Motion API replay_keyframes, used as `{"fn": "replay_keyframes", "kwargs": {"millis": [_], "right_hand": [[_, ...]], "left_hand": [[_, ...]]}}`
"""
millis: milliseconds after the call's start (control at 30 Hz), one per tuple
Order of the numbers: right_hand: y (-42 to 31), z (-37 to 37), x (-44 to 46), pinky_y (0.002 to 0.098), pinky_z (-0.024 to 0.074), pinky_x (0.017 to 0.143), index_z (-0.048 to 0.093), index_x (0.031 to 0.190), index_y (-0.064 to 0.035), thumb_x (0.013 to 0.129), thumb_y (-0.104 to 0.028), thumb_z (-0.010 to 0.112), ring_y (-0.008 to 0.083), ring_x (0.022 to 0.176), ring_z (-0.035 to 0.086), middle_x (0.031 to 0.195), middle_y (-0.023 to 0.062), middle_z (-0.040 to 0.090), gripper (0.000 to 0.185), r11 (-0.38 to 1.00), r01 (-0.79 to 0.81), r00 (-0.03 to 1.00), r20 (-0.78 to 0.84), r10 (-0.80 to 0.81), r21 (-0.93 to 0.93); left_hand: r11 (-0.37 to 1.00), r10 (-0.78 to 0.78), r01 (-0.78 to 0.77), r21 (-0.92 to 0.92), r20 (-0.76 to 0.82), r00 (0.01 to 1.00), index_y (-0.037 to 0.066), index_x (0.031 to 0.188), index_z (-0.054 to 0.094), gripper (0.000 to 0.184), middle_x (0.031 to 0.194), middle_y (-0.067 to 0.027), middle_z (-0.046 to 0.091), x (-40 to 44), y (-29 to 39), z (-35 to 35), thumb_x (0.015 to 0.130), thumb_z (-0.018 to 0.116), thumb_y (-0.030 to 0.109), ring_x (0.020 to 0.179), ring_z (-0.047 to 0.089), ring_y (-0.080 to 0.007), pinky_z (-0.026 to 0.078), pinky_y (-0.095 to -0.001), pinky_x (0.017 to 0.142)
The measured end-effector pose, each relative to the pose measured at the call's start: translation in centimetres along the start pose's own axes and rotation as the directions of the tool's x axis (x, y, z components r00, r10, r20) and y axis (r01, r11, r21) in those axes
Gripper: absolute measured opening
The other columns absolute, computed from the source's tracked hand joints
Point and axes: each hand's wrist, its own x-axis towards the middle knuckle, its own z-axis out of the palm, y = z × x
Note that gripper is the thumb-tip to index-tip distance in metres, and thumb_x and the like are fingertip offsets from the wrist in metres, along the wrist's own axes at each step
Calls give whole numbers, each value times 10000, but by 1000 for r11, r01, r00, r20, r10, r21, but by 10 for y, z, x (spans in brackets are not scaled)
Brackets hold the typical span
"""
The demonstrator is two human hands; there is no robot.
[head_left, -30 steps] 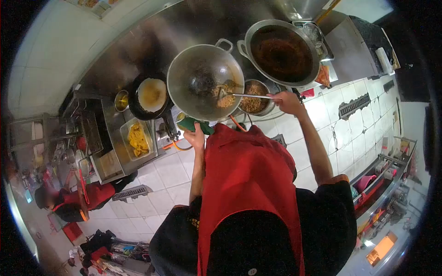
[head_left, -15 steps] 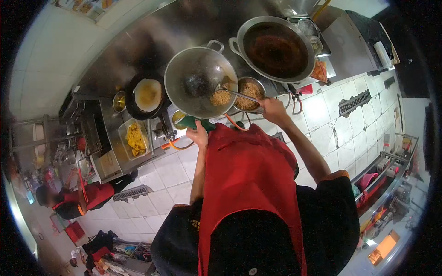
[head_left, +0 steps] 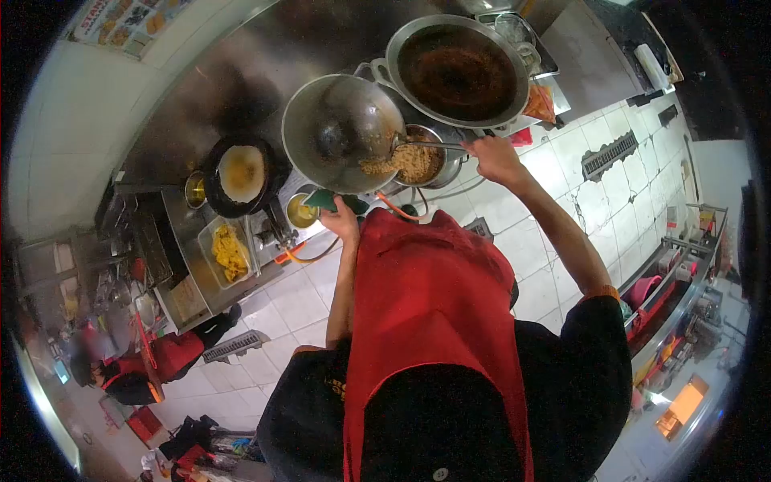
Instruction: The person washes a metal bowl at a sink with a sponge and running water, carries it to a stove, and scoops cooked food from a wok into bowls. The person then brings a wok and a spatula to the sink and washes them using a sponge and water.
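My left hand (head_left: 344, 220) is closed on a folded green cloth (head_left: 324, 199) against the near rim of a large metal wok (head_left: 321, 149). The wok leans toward a smaller metal pot (head_left: 438, 136) at its right. Brown, crumbly or grainy food (head_left: 414, 163) lies across the wok's lip and in the pot. With its fingers wrapped round the handle, my right hand (head_left: 494, 158) grips a metal cooking spatula (head_left: 438, 145). The spatula's head is at the wok's right edge, partly in the food; its exact shape is hard to see.
A wide pan of dark liquid (head_left: 458, 72) stands at the back right. To the left are a black frying pan (head_left: 210, 181) with a pale round of food, a tub of yellow food (head_left: 231, 253) and a small bowl (head_left: 302, 210). Another person (head_left: 152, 361) is at far left.
My right hand has moved right and up with the spatula. More food now lies at the lip and in the pot, less inside the wok. The whole view has shifted slightly.
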Motion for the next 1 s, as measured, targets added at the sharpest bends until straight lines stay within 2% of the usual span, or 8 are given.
{"fn": "replay_keyframes", "kwargs": {"millis": [67, 267, 367, 467, 567, 700, 800, 1000], "right_hand": [[3, -10, -8, 498, 507, 610, 662, 1006, -98, 825, -161, 525, 358, 727, 655, 740, 184, 648, 235, 1000, 3, 1000, -21, -3, 6], [29, -7, -33, 439, 480, 577, 651, 1128, -146, 733, -77, 568, 305, 722, 639, 750, 123, 642, 409, 999, 52, 984, -171, -53, -8], [19, 28, -13, 449, 479, 579, 646, 1143, -155, 715, -92, 585, 300, 717, 633, 740, 118, 636, 436, 997, 76, 935, -348, -64, 21], [-39, 39, 30, 448, 499, 597, 655, 1119, -152, 738, -133, 585, 306, 694, 638, 735, 122, 637, 388, 996, 21, 970, -243, 2, 92], [-63, 65, 53, 489, 492, 609, 643, 1132, -145, 748, -123, 549, 336, 755, 643, 772, 146, 645, 396, 982, -3, 986, -164, 34, 191], [-50, 77, 46, 485, 498, 611, 640, 1141, -141, 727, -119, 561, 348, 748, 636, 775, 150, 645, 422, 989, 3, 987, -160, 21, 151], [-30, 45, 13, 444, 518, 595, 676, 1024, -143, 779, -146, 529, 309, 702, 655, 738, 123, 646, 285, 997, 24, 982, -186, -10, 72], [-3, -6, -37, 442, 500, 592, 676, 1066, -149, 786, -43, 560, 329, 717, 641, 749, 144, 636, 322, 993, -53, 981, -181, 72, 104]], "left_hand": [[997, 71, -70, 22, -14, 997, -111, 862, 579, 161, 793, -109, 637, 2, -12, -1, 832, 586, 47, 715, 572, -186, 470, -330, 664], [965, -76, 81, 248, -28, 997, -121, 860, 578, 130, 815, -121, 641, 3, -4, -1, 827, 578, 4, 771, 586, -191, 466, -329, 721], [1000, 17, -17, 17, -11, 1000, -116, 866, 582, 123, 832, -118, 644, 3, 5, 3, 832, 575, 2, 786, 591, -187, 467, -325, 732], [996, 24, -25, 88, 16, 1000, -103, 901, 585, 125, 848, -105, 645, 0, 28, 0, 847, 569, 9, 798, 593, -181, 468, -315, 736], [999, 27, -27, -29, 13, 1000, -91, 919, 586, 124, 856, -89, 644, 1, 32, -1, 857, 557, 12, 787, 589, -168, 470, -300, 719], [1000, 11, -11, -24, 26, 1000, -91, 906, 586, 124, 843, -79, 640, 4, 38, -5, 862, 562, 22, 753, 576, -149, 469, -291, 681], [999, 22, -22, 29, 14, 1000, -95, 891, 588, 128, 826, -75, 640, 4, 44, -7, 862, 569, 29, 739, 568, -142, 464, -290, 662], [997, -6, 5, 83, 10, 1000, -100, 871, 595, 146, 809, -87, 645, 9, 40, -13, 859, 583, 45, 733, 569, -144, 456, -302, 649]]}}
